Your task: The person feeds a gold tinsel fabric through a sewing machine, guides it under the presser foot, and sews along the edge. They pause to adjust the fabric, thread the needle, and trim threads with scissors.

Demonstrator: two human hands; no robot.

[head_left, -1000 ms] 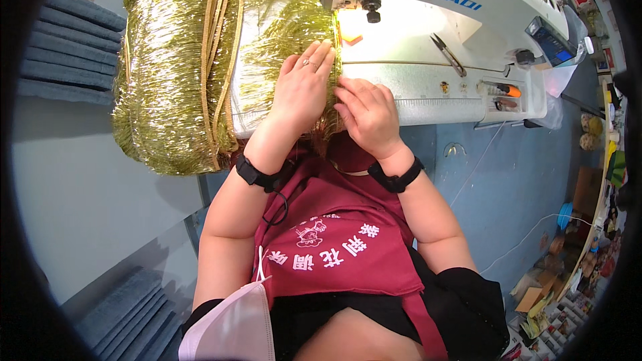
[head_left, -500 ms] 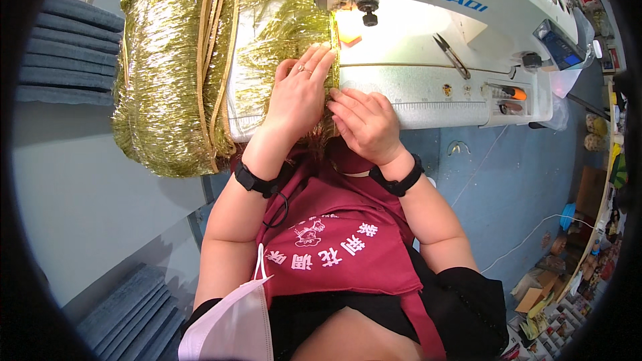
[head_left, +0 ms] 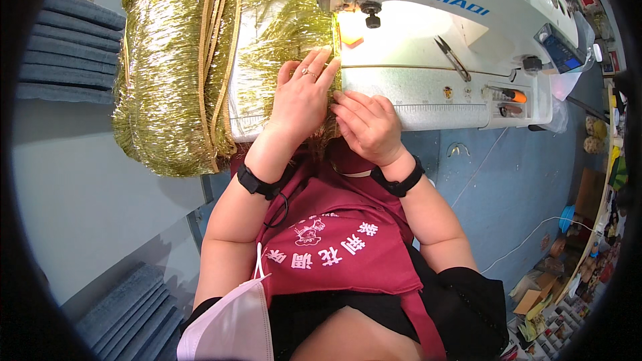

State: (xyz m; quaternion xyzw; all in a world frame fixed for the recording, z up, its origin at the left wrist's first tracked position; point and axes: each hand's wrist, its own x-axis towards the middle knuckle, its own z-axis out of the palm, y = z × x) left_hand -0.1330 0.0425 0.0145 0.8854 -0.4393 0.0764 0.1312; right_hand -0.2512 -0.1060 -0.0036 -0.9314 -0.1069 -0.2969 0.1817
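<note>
A length of gold tinsel fringe [head_left: 271, 33] lies on the bed of a white sewing machine [head_left: 461, 10], its edge band [head_left: 336, 30] running up beside the needle area. My left hand [head_left: 301, 97] rests flat on the fringe, fingers stretched and slightly spread, a ring on one of them. Close by on the right, my right hand [head_left: 371, 128] pinches the near part of the band between thumb and fingers. The thumb's contact with it is partly hidden. How the band sits under the presser foot cannot be made out.
A thick bundle of gold fringe [head_left: 160, 73] stands at the left with loose bands. Thread snips [head_left: 453, 59] lie on the machine bed, near an orange-handled tool [head_left: 513, 95] in a tray. Folded blue-grey cloths [head_left: 73, 50] are stacked far left. Boxes and clutter line the right.
My left hand has slid slightly nearer to me and its fingers are a little more spread. My right hand keeps its pinch almost in place.
</note>
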